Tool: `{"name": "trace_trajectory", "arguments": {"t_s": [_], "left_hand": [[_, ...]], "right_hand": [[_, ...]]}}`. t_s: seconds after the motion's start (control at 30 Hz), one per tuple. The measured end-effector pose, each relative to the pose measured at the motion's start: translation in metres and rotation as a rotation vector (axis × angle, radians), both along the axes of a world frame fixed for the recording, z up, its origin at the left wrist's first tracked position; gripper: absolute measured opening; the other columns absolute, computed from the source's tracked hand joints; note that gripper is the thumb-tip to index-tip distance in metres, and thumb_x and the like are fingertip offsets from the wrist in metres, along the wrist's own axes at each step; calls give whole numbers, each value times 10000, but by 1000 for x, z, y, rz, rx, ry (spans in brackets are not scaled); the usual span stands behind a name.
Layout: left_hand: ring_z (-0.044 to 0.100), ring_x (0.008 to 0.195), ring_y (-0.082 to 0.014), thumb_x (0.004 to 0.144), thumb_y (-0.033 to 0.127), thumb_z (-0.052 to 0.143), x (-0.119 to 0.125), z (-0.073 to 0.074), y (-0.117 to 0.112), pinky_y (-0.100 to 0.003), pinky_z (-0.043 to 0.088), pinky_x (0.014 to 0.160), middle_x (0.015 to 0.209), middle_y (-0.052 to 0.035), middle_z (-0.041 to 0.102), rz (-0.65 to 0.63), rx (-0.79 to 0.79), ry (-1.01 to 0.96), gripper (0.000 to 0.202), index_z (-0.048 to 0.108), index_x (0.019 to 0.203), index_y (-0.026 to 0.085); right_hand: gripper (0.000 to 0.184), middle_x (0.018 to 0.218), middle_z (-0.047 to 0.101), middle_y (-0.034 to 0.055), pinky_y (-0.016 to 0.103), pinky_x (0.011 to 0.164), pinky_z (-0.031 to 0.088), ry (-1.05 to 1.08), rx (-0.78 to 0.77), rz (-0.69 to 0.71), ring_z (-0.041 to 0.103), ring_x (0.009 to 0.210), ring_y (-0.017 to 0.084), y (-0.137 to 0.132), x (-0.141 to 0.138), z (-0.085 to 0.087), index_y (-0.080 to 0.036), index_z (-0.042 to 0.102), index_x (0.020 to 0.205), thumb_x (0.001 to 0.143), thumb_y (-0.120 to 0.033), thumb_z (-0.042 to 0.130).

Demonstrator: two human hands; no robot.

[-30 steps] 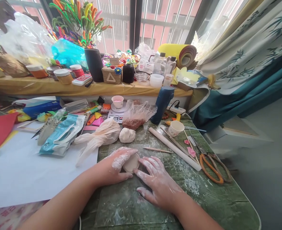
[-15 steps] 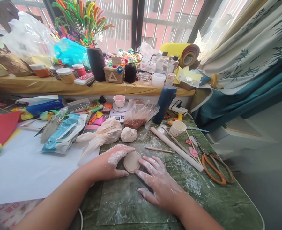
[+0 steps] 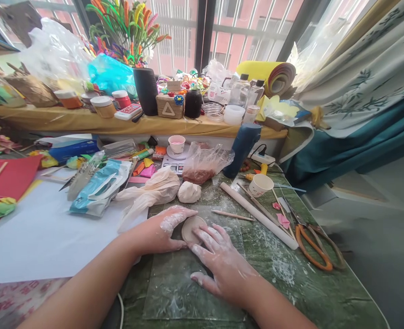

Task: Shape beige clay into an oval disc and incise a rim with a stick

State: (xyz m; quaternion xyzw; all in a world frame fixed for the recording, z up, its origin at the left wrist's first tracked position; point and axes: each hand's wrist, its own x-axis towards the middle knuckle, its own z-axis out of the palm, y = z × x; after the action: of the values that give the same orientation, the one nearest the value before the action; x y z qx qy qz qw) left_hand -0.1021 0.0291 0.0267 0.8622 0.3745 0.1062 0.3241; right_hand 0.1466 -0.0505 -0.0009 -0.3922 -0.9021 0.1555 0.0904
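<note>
A pale round clay disc (image 3: 189, 228) with a raised rim lies on a clear plastic sheet (image 3: 174, 288). My left hand (image 3: 169, 228), dusted with white powder, curves round the disc's left side, its thumb at the near edge and fingers at the far edge. My right hand (image 3: 219, 260), also powdery, rests fingertips on the disc's right part and covers some of it; its fingers are spread and the thumb stands apart. Just beyond the disc sit a lump of white clay (image 3: 189, 192) and a thin pointed wooden stick (image 3: 232, 215).
To the right lie a white rolling rod (image 3: 258, 214), a paper cup (image 3: 261, 185) and orange-handled scissors (image 3: 313, 246). A crumpled plastic bag (image 3: 154, 189), a bag of brown clay (image 3: 202, 167) and a dark blue bottle (image 3: 242, 148) stand farther back. White paper (image 3: 51, 237) covers the left.
The right hand's fingers have moved left, further over the disc's face. My left hand keeps its place round the disc. The whole view has shifted slightly.
</note>
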Motion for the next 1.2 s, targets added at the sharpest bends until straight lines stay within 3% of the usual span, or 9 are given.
{"name": "trace_trajectory", "arguments": {"t_s": [0.27,0.43,0.57,0.73,0.87,1.03,1.2], "left_hand": [[526,1375,-297,773,254,750,-3,-3,1,-414,425,1168,1494,-51,555,-22,-17,-12,801,446,1512,311],[523,1380,-299,764,247,750,-4,-6,0,-412,425,1171,1498,-45,553,-14,-18,-12,805,453,1508,317],[520,1382,-296,772,256,748,-3,-5,0,-411,422,1173,1493,-41,556,-9,-23,-18,794,453,1506,324],[500,1398,-285,747,241,753,-3,-1,1,-403,403,1186,1510,-42,537,-30,-47,0,842,431,1521,317],[487,1411,-282,721,195,737,-4,-2,1,-395,404,1186,1523,-37,523,-23,-65,17,891,405,1538,325],[498,1403,-291,726,199,729,-4,-3,1,-405,410,1181,1522,-46,527,-2,-66,9,874,416,1533,319],[502,1399,-314,712,219,749,-2,-3,1,-426,419,1175,1524,-78,526,22,-71,-16,860,444,1514,276]], "right_hand": [[612,1648,334,162,606,1230,192,-7,-39,-17,250,1533,360,5,-11,-1,-217,516,1482,965,-542,570],[692,1655,316,166,600,1234,185,6,-30,-17,229,1540,349,4,-14,-4,-196,433,1542,957,-537,578],[645,1650,335,144,602,1239,168,30,2,-18,235,1536,342,3,-13,-5,-206,472,1513,969,-543,555],[643,1628,375,142,598,1238,177,77,34,-125,298,1503,336,7,-16,0,-205,457,1522,984,-552,526],[624,1629,369,149,621,1227,159,34,0,-56,268,1511,350,10,-23,6,-218,500,1486,973,-573,537],[604,1581,435,162,610,1227,159,29,-36,-76,324,1475,350,11,-27,10,-194,548,1437,971,-579,535],[624,1565,450,165,595,1218,209,61,-23,-150,351,1456,342,15,-31,8,-189,483,1497,986,-545,516]]}}
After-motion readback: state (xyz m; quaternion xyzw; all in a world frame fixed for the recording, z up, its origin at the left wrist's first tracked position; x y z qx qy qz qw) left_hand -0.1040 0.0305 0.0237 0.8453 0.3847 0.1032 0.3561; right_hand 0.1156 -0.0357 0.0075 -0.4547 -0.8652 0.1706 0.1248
